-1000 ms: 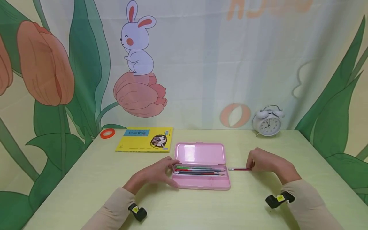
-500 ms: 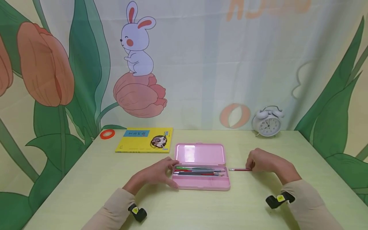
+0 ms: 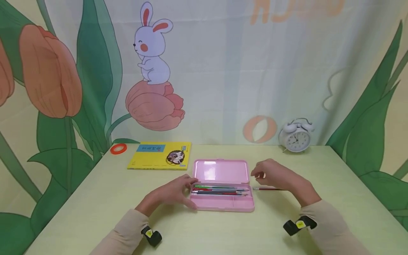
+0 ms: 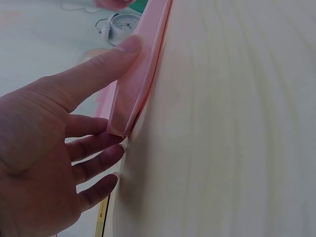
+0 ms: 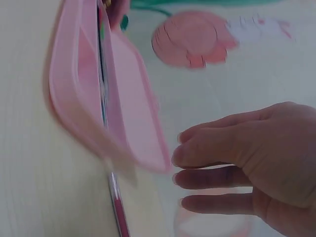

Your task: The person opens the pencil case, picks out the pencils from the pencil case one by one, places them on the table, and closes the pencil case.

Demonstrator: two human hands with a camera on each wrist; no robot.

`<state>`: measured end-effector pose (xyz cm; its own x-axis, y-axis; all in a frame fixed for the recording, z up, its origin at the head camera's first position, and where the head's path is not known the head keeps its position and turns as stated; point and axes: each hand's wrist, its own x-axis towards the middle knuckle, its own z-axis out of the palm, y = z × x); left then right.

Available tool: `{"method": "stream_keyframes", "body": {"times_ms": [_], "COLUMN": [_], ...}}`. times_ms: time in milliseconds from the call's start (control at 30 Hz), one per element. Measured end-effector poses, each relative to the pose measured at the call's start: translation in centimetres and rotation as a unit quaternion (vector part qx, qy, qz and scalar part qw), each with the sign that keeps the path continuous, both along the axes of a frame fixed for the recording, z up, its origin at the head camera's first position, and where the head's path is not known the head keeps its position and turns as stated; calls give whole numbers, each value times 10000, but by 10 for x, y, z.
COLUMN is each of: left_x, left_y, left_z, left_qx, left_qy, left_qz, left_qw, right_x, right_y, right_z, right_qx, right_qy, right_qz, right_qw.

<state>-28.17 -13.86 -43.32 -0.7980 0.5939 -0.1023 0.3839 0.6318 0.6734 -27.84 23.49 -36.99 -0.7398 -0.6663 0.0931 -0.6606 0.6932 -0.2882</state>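
A pink pencil case lies with its lid up and back, several pens and pencils in its rear compartment. My left hand grips the case's left end; in the left wrist view the thumb presses along its front wall and the other fingers curl round the end. My right hand hovers beside the lid's right edge, holding nothing. The right wrist view shows its fingers fairly straight, their tips close to the lid; whether they touch is unclear. A dark red pencil lies right of the case, partly below that hand.
A yellow book lies at the back left, beside an orange-red ring. A white alarm clock stands at the back right. A printed curtain hangs behind the table.
My right hand has let go of the dark red pencil and moved left and up toward the lid. The pencil stays on the table. My left hand keeps its grip on the case.
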Motion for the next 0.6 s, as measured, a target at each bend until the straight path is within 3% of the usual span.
{"method": "stream_keyframes", "body": {"times_ms": [267,600], "left_x": [-1,1], "left_y": [2,2], "left_z": [0,2], "left_qx": [42,68], "left_qy": [26,-5], "left_qz": [-12,-10], "left_qw": [10000,10000], "right_x": [9,15], "right_y": [-75,-117], "right_z": [-10,-23], "right_qx": [208,632], "right_qy": [153,282], "right_qz": [879,783], "right_qw": [9958,9945]}}
